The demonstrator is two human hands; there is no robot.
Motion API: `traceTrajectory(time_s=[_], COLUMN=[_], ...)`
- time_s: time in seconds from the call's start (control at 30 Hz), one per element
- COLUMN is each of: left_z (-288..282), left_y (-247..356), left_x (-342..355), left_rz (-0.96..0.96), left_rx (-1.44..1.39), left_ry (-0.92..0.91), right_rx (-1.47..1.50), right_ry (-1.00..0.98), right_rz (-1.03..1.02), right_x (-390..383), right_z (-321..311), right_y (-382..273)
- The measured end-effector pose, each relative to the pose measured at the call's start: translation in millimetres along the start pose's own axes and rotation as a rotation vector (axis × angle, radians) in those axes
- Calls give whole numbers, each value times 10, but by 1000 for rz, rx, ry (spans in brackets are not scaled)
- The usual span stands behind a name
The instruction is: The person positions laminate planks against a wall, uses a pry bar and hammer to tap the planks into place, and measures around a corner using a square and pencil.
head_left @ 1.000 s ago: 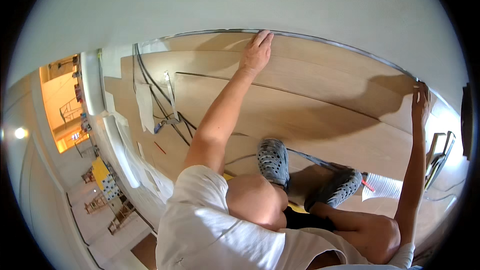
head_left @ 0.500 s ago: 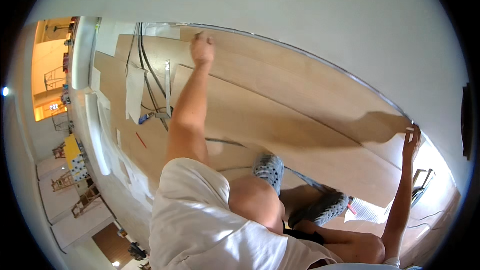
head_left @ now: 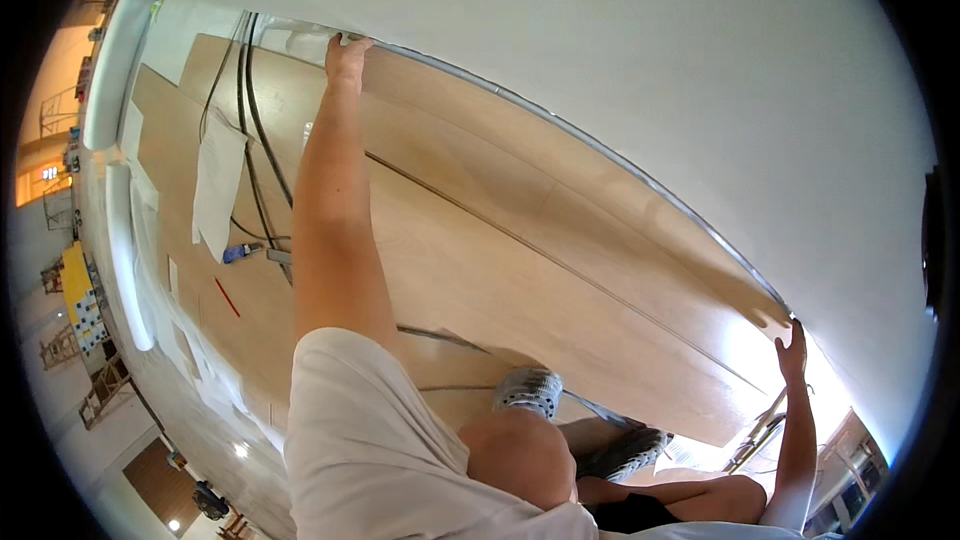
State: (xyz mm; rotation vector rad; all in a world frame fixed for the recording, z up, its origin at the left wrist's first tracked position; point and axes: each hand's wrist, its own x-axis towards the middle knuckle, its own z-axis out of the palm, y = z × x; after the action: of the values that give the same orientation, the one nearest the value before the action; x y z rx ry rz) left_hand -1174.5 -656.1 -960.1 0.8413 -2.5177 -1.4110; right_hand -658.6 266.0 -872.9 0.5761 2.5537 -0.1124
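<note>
A long, thin grey strip [head_left: 590, 144] with a shiny edge runs along the lower edge of a broad white surface [head_left: 620, 20]. At its left end, my left hand [head_left: 346, 60] touches the edge with thumb and fingers spread apart. Far to the right, my right hand [head_left: 792, 352] has its fingertips closed at the other end of the strip, though the grip itself is small and partly hidden. Pale wooden boards [head_left: 560, 310] lie below, joined along a dark seam. Both arms are stretched wide.
Black cables [head_left: 256, 110], a white sheet [head_left: 218, 185], a blue-handled tool [head_left: 240, 253] and a red stick [head_left: 228, 297] lie at the left. My patterned shoe [head_left: 528, 390] rests on the boards. Long white rolls [head_left: 122, 65] and wooden stands [head_left: 100, 390] are farther left.
My left hand has moved from a closed shape over the boards to the strip's left end, its fingers now spread. My right hand stays at the right end. The view has shifted.
</note>
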Motion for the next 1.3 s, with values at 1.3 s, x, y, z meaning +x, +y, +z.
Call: traceTrajectory(time_s=[1.3], left_z=[-26], left_y=[-345], left_x=[706], left_rz=[-138], left_rx=[-242], left_ry=[-146], right_rx=[30], right_ry=[119], right_rz=[-3], right_x=[-58], right_z=[219], right_y=[105])
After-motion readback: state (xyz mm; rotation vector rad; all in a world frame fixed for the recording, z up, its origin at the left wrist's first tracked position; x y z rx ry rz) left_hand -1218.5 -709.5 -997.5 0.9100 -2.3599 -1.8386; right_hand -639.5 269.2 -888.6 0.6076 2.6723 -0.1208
